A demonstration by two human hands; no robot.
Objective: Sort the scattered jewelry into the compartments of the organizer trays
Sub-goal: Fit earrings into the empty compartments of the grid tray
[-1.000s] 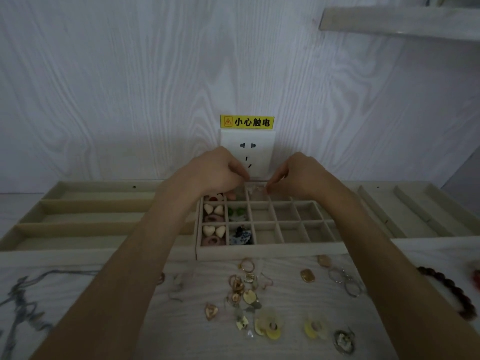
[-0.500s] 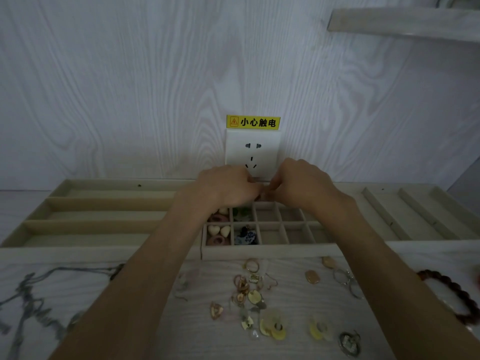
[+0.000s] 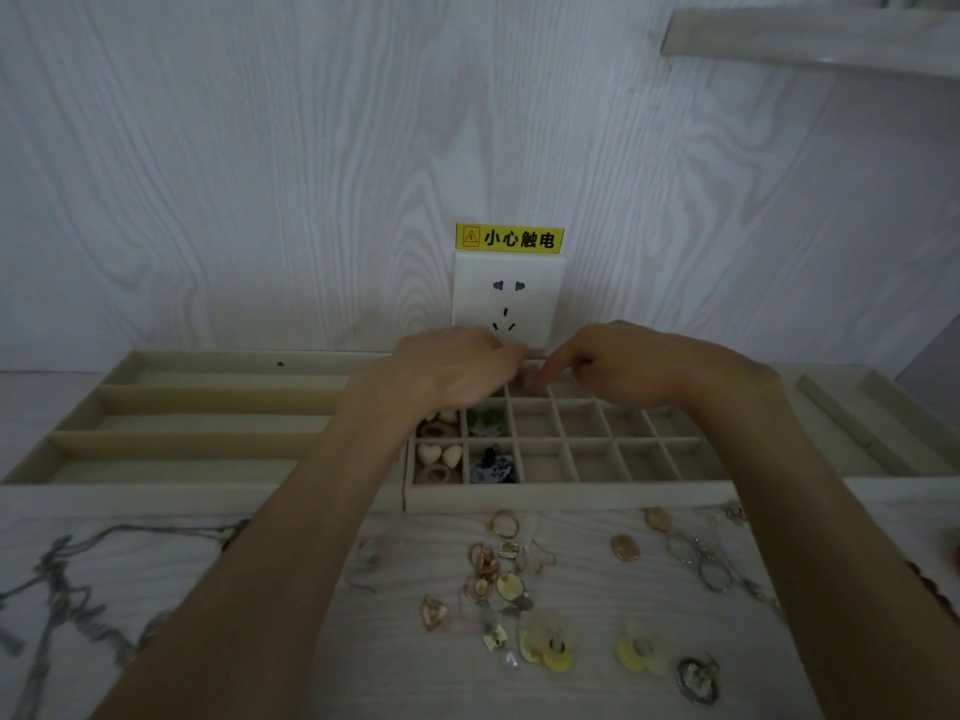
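Jewelry (image 3: 511, 589) lies scattered at six o'clock on the table (image 3: 311, 667); both hands, left (image 3: 447, 368) and right (image 3: 639, 368), hover over the tray's (image 3: 571, 496) far cells, fingers curled, grip unclear.

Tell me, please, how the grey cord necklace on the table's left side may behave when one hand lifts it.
The grey cord necklace lies in loose, crossing loops, so it is probably floppy and may tangle. It looks thin, so likely light.
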